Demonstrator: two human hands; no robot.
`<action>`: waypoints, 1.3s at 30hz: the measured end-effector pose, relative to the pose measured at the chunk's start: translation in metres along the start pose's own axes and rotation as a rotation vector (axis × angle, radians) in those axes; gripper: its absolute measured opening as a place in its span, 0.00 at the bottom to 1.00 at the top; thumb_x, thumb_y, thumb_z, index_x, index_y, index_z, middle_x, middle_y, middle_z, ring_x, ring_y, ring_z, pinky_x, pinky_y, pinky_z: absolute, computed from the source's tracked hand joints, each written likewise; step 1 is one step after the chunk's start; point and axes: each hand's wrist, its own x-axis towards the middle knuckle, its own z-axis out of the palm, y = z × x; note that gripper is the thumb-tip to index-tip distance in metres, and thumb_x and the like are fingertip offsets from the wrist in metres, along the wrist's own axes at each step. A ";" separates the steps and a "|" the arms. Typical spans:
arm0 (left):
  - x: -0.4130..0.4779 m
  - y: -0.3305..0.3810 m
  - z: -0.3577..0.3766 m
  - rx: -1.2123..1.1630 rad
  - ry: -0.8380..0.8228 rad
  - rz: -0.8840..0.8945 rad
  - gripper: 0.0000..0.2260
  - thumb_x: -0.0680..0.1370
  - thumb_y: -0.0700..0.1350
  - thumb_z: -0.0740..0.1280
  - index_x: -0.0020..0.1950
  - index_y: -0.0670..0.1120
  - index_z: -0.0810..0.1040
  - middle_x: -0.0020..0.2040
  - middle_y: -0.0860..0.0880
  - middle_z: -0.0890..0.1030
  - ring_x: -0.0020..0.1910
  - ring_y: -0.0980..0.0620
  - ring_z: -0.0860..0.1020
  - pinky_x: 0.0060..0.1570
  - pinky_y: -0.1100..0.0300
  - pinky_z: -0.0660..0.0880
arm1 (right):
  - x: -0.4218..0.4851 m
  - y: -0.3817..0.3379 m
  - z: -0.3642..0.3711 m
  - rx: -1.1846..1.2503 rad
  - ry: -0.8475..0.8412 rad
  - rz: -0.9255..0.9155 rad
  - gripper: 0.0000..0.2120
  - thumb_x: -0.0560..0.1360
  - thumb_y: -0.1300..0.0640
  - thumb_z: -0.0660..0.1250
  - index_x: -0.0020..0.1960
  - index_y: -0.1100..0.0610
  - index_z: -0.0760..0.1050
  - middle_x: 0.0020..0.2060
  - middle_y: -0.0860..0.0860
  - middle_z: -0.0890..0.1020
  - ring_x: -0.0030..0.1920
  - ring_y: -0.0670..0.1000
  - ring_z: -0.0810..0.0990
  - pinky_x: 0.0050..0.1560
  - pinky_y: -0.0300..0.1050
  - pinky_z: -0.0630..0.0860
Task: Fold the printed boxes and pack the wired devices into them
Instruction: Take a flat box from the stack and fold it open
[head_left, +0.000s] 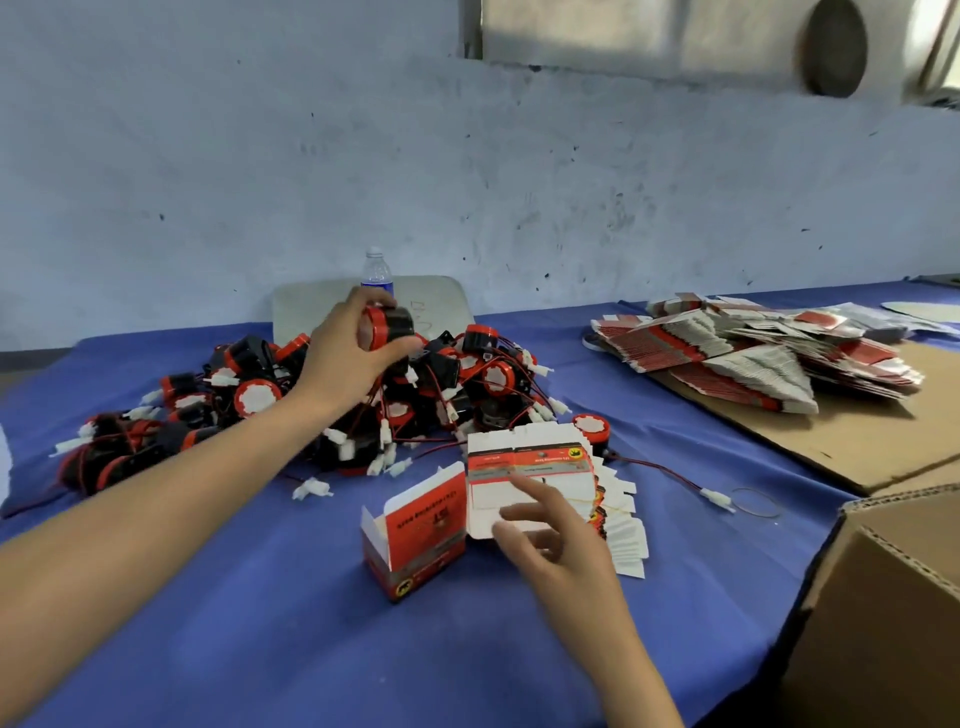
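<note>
We hold one black-and-red wired device (387, 325) in our left grip (353, 353), lifted above the heap of devices (322, 400). Toward us from that grip stands a folded box (421, 540), flap open; beside it, flat boxes (530, 478) lie fanned under our right fingers (540, 499).

This looks like a small packing workshop: a long table under a blue cloth (218, 623) carries a heap of red-and-black wired devices (322, 400), stacks of flat printed boxes (753, 358) on cardboard sheets (857, 441), a corrugated carton (883, 597), against a scuffed, bare painted wall (467, 182).
</note>
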 end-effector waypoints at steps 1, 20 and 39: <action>-0.001 0.012 -0.011 -0.098 0.014 0.023 0.18 0.72 0.48 0.75 0.58 0.54 0.72 0.55 0.51 0.78 0.50 0.52 0.79 0.49 0.66 0.74 | 0.001 -0.002 0.002 0.069 0.048 0.005 0.17 0.75 0.59 0.69 0.57 0.40 0.75 0.46 0.47 0.83 0.41 0.43 0.81 0.46 0.38 0.78; -0.092 0.093 -0.043 -0.096 -0.986 0.308 0.38 0.74 0.32 0.70 0.77 0.53 0.56 0.72 0.61 0.66 0.70 0.67 0.64 0.66 0.71 0.62 | -0.003 -0.033 0.009 0.878 -0.327 0.157 0.35 0.60 0.41 0.80 0.62 0.56 0.77 0.59 0.60 0.81 0.55 0.59 0.82 0.43 0.49 0.81; -0.096 0.010 -0.051 0.040 -0.778 -0.052 0.29 0.70 0.23 0.55 0.29 0.56 0.78 0.75 0.62 0.59 0.73 0.63 0.59 0.66 0.62 0.65 | 0.001 -0.017 -0.024 0.814 0.157 -0.016 0.30 0.63 0.59 0.70 0.65 0.60 0.74 0.57 0.54 0.82 0.55 0.51 0.82 0.47 0.42 0.81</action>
